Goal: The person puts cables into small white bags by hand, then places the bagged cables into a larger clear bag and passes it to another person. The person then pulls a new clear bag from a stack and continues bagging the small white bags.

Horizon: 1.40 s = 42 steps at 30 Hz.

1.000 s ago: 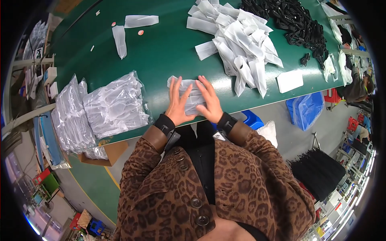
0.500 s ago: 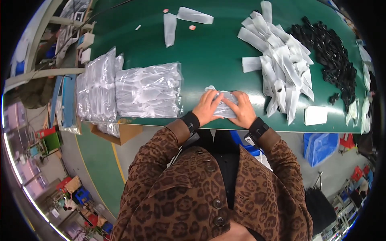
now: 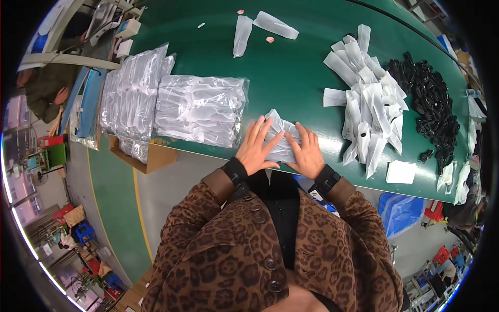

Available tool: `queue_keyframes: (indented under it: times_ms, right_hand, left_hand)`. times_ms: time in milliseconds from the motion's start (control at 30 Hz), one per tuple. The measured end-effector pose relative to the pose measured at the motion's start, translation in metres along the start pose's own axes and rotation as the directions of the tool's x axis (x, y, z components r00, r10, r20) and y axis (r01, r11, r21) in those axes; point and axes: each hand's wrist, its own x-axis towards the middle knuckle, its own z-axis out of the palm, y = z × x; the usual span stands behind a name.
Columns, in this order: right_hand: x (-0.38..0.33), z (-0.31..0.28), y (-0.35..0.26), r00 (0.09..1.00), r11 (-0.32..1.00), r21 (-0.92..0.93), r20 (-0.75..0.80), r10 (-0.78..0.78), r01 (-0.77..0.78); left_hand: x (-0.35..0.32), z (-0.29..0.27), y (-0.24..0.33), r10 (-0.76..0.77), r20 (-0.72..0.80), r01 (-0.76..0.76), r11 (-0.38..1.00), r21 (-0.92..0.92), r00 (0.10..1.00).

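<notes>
Grip: left hand (image 3: pixel 255 148) and right hand (image 3: pixel 306 153) lie flat, fingers spread, on a small clear plastic bag (image 3: pixel 280 139) at the desk (image 3: pixel 291 78) edge; likely light, limp, slippery, best pinched at corners.

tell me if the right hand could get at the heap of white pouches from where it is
Probably yes. The right hand lies flat on a small clear bag at the table's near edge, and the heap of white pouches sits just to its right, with only bare green surface between them.
</notes>
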Motion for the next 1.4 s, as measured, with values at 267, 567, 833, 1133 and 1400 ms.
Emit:
queue_keyframes:
  times_ms: [267, 567, 833, 1133, 1400]
  right_hand:
    - [0.004, 0.008, 0.008, 0.999, 0.987, 0.158, -0.012, -0.042, 0.043]
    - [0.0, 0.015, -0.002, 0.999, 0.985, 0.167, -0.032, 0.042, -0.036]
    - [-0.002, 0.021, -0.01, 0.997, 0.977, 0.209, -0.044, 0.057, -0.046]
    - [0.045, -0.002, -0.012, 0.981, 0.8, 0.592, -0.075, 0.178, -0.1]
    - [0.109, 0.018, -0.012, 0.976, 0.644, 0.763, 0.094, -0.195, 0.055]
  left_hand:
    - [0.006, 0.04, -0.02, -0.009, 0.148, 0.027, 0.992, -0.12, 0.989]
    - [-0.008, 0.054, -0.023, 0.012, 0.079, -0.002, 0.992, -0.129, 0.997]
    - [-0.014, 0.037, -0.018, -0.019, 0.101, 0.03, 0.993, -0.111, 0.995]
    - [-0.037, -0.022, -0.037, -0.513, -0.302, 0.576, 0.797, 0.179, 0.804]
    - [-0.061, -0.018, -0.046, -0.791, -0.351, 0.473, 0.59, -0.654, 0.501]
